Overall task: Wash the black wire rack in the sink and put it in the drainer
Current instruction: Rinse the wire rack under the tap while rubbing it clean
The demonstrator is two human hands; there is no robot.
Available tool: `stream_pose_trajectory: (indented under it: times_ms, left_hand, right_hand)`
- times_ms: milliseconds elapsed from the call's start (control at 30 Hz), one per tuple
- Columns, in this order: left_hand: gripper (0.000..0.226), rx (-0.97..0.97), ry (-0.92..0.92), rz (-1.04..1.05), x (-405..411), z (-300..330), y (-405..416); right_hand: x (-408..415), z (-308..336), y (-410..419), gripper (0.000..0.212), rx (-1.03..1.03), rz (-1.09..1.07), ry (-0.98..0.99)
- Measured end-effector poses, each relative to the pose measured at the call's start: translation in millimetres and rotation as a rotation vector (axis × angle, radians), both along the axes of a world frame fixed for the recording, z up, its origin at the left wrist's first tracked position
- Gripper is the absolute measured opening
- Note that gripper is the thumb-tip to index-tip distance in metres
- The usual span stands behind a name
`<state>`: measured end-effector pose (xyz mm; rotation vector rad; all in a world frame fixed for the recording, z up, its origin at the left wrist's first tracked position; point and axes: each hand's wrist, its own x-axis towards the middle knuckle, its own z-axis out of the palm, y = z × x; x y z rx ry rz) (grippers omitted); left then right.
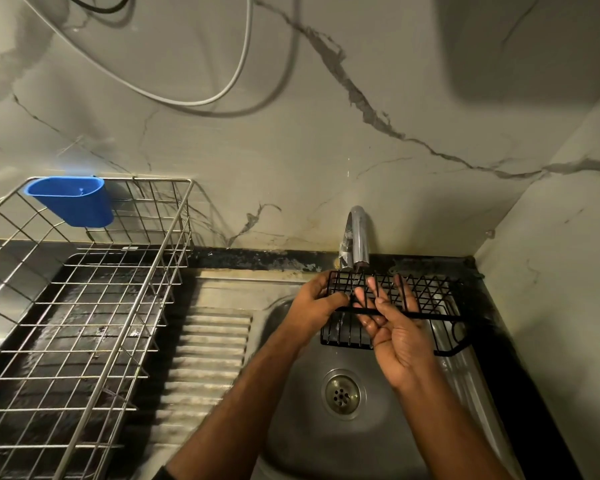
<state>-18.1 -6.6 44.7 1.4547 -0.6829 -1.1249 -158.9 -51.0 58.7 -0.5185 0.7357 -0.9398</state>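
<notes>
The black wire rack (426, 299) hangs over the steel sink (302, 427), just under the chrome tap (358, 237). My left hand (317, 308) grips the rack's left end, fingers curled round its edge. Straight fingers of my right hand (394, 332) lie spread against the rack's front bar and mesh, palm up. The metal wire drainer (84, 306) stands to the left of the sink on the dark counter, and nothing lies in it.
A blue plastic cup holder (71, 200) hangs on the drainer's back rim. The ribbed draining board (205, 358) lies between drainer and sink. The drain (341, 394) is in the sink's middle. Marble walls close in behind and at right; cables hang above.
</notes>
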Motion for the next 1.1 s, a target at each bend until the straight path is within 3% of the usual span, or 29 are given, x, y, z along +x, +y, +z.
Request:
stream_pose_trajectory:
  times_ms: [1100]
  left_hand:
    - [0.039,-0.051,0.015,-0.022,-10,-1,-1]
  right_hand:
    - [-14,13,0,0.059,-0.070,-0.025,0.021]
